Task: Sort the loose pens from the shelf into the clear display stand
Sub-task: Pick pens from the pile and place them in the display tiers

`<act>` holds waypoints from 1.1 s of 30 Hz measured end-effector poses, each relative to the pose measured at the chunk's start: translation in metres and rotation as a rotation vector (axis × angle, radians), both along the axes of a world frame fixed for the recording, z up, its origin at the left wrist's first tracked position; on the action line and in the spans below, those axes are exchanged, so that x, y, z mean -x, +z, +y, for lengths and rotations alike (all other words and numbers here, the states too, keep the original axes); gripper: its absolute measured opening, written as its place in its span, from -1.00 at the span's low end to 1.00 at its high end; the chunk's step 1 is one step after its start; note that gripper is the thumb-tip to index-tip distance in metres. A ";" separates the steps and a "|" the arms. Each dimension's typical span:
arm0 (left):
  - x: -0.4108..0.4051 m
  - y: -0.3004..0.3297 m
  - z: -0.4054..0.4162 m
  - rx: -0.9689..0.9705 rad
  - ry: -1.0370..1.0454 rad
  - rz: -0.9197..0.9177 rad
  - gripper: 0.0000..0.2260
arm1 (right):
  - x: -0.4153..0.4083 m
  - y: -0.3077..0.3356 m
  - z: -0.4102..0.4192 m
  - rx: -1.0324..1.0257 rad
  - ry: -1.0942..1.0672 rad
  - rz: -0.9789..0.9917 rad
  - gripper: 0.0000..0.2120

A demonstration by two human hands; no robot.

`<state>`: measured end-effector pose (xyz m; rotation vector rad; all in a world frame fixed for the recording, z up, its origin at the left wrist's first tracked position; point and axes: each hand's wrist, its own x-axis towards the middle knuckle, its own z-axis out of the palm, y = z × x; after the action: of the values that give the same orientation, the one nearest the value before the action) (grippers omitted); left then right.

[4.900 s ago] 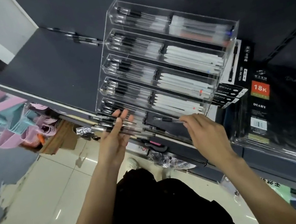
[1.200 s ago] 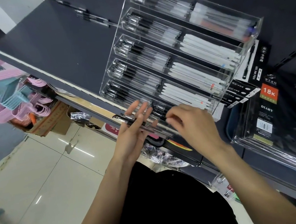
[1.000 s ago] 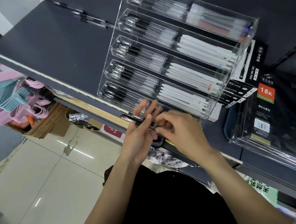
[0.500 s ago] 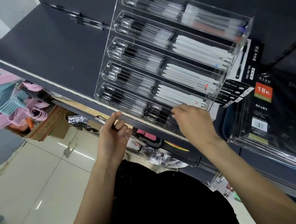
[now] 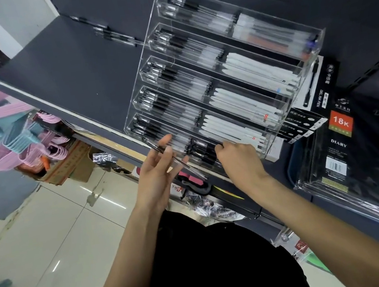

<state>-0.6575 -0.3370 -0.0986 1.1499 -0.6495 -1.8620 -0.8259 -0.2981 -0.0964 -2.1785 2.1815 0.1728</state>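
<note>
Standing at the dark shelf (image 5: 67, 70), the person works at the lowest tier of the clear display stand (image 5: 286, 103), which rises in five stepped tiers toward 12 o'clock. Each tier holds black-capped pens on its 9 o'clock half and white pens on its 3 o'clock half.

Left hand (image 5: 156, 173): palm up, fingers spread and nearly straight, at the shelf's front edge just at 7 o'clock of the stand. A clear pen (image 5: 173, 159) lies slantwise across these fingers.

Right hand (image 5: 238, 160): fingers curled, fingertips at the front of the lowest tier among the black-capped pens. Whether they pinch a pen cannot be told.

Loose pens (image 5: 114, 35) lie on the shelf at 10 o'clock of the stand, well apart from both hands.

A wrapped diary pack (image 5: 360, 165) marked 18K lies at 3 o'clock of the stand. Pink and blue hangers (image 5: 8, 137) hang at 9 o'clock.
</note>
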 end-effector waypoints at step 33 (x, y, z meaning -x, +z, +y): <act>0.015 -0.045 -0.023 1.154 -0.456 -1.384 -0.78 | 0.005 0.014 0.037 -0.145 -0.204 -0.041 -0.85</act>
<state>-0.6723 -0.3603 -0.1432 1.2983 -2.4398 -0.3501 -0.8312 -0.2615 -0.0822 -1.8555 2.2725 0.2647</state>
